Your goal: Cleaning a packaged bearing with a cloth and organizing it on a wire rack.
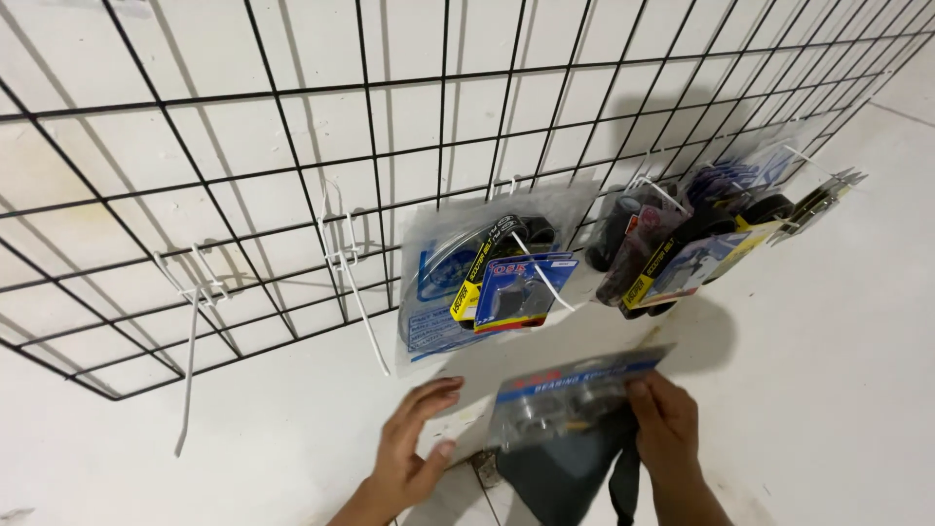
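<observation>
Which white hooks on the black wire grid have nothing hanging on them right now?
The two leftmost white hooks are bare. The hooks to their right all carry packets, starting with the clear blister pack at centre.

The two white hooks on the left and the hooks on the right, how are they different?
The left white hooks hang bare, while the right hooks carry packets. The left ones show their whole length; the right ones are mostly covered by packets. All are white and clipped to the black wire grid.
</observation>
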